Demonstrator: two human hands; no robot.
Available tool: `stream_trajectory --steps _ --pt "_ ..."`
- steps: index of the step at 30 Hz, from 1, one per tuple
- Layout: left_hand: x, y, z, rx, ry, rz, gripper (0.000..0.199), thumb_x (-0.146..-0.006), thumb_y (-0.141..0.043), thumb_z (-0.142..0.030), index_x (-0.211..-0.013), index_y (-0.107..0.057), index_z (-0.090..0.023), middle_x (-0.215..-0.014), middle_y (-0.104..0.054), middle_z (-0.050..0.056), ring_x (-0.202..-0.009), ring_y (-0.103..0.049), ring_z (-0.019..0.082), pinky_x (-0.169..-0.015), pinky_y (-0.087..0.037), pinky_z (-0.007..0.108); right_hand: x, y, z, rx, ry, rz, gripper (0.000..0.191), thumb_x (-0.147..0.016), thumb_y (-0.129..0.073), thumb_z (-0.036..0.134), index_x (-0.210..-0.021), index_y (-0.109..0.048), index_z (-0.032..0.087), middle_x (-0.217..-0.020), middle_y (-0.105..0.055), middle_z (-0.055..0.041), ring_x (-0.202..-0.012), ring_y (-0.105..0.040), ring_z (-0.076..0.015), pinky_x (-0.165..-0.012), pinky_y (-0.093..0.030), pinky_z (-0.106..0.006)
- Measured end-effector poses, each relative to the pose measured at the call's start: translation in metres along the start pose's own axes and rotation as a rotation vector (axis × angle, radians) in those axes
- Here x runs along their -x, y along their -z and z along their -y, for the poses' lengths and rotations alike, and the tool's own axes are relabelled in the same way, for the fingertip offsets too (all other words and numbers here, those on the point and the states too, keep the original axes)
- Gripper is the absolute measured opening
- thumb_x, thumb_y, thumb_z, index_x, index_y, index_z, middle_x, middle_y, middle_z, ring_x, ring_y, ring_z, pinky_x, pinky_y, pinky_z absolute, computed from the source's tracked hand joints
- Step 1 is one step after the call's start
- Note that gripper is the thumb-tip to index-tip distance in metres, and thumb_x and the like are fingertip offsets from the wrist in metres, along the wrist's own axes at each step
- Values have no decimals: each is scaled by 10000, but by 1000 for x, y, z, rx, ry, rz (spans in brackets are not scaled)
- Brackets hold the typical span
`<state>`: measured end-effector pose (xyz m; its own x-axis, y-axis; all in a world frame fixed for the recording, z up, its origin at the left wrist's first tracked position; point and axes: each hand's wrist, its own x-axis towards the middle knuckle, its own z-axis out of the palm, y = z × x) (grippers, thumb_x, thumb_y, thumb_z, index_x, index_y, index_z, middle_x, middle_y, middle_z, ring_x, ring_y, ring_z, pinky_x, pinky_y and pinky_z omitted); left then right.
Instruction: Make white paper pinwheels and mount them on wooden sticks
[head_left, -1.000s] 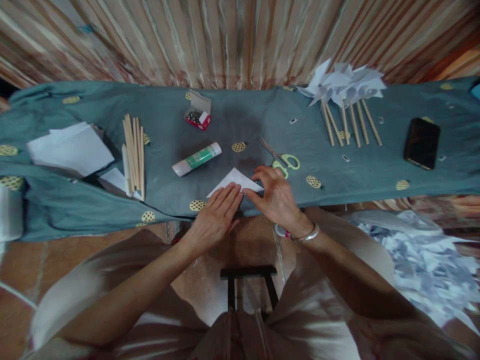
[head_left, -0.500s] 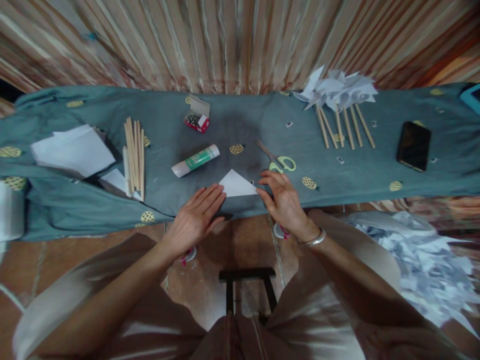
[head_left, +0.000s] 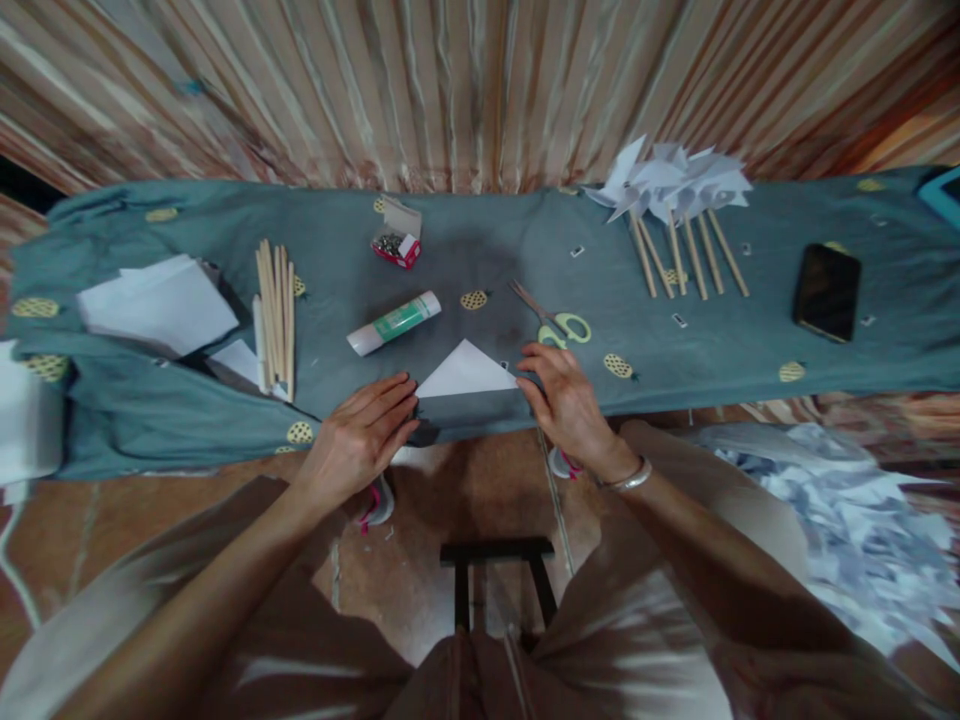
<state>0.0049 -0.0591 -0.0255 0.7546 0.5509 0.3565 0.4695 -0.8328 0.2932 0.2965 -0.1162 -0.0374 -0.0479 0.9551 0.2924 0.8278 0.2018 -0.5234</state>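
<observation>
A white sheet of paper folded into a triangle (head_left: 466,372) lies near the table's front edge, its peak pointing away from me. My left hand (head_left: 364,432) is flat at its left corner, fingers stretched out and fingertips touching it. At the right corner, my right hand (head_left: 564,400) has curled fingers, with thumb and forefinger on the paper's tip. Just beyond that hand lie scissors (head_left: 555,320) with light green handles. A glue stick (head_left: 395,323) rests on its side behind the paper, to the left.
Wooden sticks (head_left: 275,315) and a stack of white paper (head_left: 161,305) lie left. An open red box (head_left: 397,240) holds small metal pieces. Paper pinwheels (head_left: 675,185) on sticks and a phone (head_left: 827,292) are right. A heap of cut paper (head_left: 847,530) sits below the table's right side.
My left hand has slid left along the fold to the triangle's left corner, uncovering more of the paper. My right hand has stayed at the right corner. The view has shifted slightly.
</observation>
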Motion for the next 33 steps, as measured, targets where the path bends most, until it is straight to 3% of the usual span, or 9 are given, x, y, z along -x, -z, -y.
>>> stream_trajectory --steps 7,11,16,21,24,28,33 --pt "-4 1 0 52 80 -26 240 -970 -537 -267 -1033 -731 -141 -1184 -724 128 -1169 -660 250 -1026 -546 418 -2 1 1 -48 -10 -7 272 -999 -389 264 -1104 -631 196 -1250 -637 -148 -1196 -575 -284 -1061 -440 -518" --pt "-14 2 2 123 192 -45 320 -979 -508 -345 -911 -752 -149 -1092 -750 116 -1031 -709 231 -955 -573 375 -9 -1 8 -107 -29 9 281 -996 -439 341 -1158 -621 201 -1293 -636 -142 -1232 -581 -270 -1098 -414 -498" --pt "-33 4 -2 299 399 -17 405 -955 -496 -468 -1028 -744 -155 -1136 -740 123 -1037 -702 251 -970 -551 393 -20 -9 15 -163 -39 64 121 -911 -579 259 -989 -649 200 -1345 -616 -157 -1255 -585 -280 -1070 -440 -488" --pt "-55 3 -4 542 647 -96 555 -869 -548 -587 -1135 -719 -131 -1189 -725 128 -1114 -667 276 -1021 -496 391 -32 -3 20 -234 10 -14 85 -887 -572 199 -898 -652 226 -1330 -631 -124 -1253 -593 -259 -1049 -465 -485" --pt "-67 1 -6 795 774 -130 631 -748 -651 -662 -1092 -740 -140 -1095 -758 108 -1004 -696 260 -887 -545 340 -39 7 25 -218 56 -92 102 -904 -559 211 -902 -657 238 -1336 -623 -108 -1285 -565 -257 -1080 -446 -501" --pt "-79 2 -12 1077 912 -74 600 -602 -758 -685 -837 -774 -134 -859 -777 110 -691 -689 188 -601 -508 253 -48 19 32 -158 105 -169 142 -933 -523 211 -925 -660 251 -1368 -596 -92 -1305 -540 -243 -1093 -445 -491" --pt "-89 7 -16 1245 1029 -117 530 -556 -822 -617 -718 -755 -117 -706 -747 97 -513 -585 105 -500 -429 205 -54 24 33 -128 177 -243 176 -951 -500 219 -949 -674 248 -1389 -572 -101 -1289 -544 -237 -1064 -483 -458"
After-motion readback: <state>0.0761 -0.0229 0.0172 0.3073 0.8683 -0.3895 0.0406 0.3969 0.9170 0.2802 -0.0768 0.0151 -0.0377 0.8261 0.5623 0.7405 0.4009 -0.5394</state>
